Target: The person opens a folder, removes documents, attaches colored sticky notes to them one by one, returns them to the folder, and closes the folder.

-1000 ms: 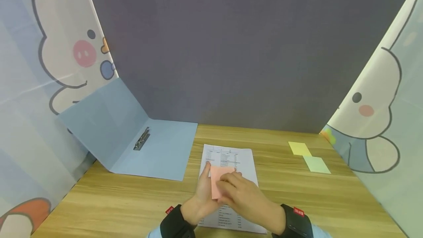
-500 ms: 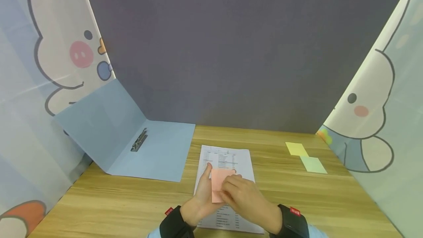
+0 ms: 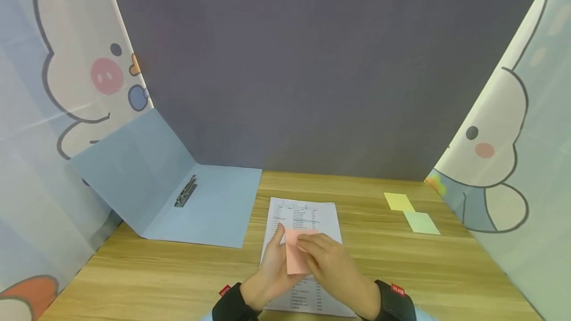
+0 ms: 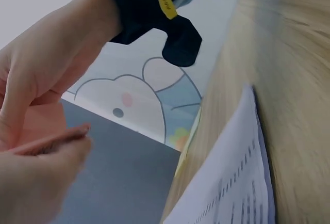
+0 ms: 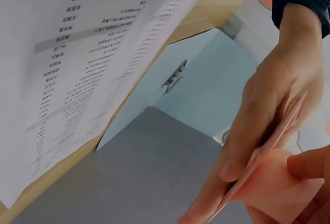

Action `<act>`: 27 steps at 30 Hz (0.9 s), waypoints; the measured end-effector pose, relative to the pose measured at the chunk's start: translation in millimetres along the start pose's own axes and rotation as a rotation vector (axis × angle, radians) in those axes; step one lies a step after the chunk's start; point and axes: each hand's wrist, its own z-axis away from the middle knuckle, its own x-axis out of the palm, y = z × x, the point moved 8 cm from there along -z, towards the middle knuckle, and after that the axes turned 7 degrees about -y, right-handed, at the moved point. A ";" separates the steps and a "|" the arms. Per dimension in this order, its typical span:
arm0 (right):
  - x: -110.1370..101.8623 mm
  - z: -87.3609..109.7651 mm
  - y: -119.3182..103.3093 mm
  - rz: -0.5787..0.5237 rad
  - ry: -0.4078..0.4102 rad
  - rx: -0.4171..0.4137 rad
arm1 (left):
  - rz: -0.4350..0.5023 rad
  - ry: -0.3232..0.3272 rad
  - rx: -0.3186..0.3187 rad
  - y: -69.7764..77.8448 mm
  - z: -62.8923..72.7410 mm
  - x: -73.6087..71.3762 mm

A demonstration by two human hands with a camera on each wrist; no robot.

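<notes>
My left hand (image 3: 273,264) holds a pink sticky note pad (image 3: 293,259) above the printed paper (image 3: 327,219). My right hand (image 3: 340,267) is over the pad's right side. In the right wrist view, its thumb and fingers pinch a pink sticky note (image 5: 281,185) that stands away from the pad at an angle. One side of that note still meets the pad. The left wrist view also has the lifted note (image 4: 44,121), with the pad seen nearly edge-on below it. Most of the right fingertips are hidden in the head view.
An open light-blue folder (image 3: 223,207) with a metal clip (image 3: 186,191) stands at the left, its cover leaning up. At the right lie a yellow pad (image 3: 398,201) and a pale green pad (image 3: 421,223), touching. A dark grey panel (image 3: 285,73) closes off the back.
My right fingers have shifted upward along the pink pad, toward its far edge. The left hand keeps its hold. The whole head view has drifted slightly.
</notes>
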 end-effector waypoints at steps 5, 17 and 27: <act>-5.4 -0.6 6.5 -0.028 0.060 0.059 | -0.024 -0.085 0.021 3.7 4.3 3.8; -13.8 2.2 10.3 -0.043 0.146 0.115 | -0.239 -0.030 0.057 4.1 1.7 0.4; -12.8 5.1 24.2 -0.222 0.120 0.243 | -0.236 0.114 0.026 -1.3 5.6 -15.1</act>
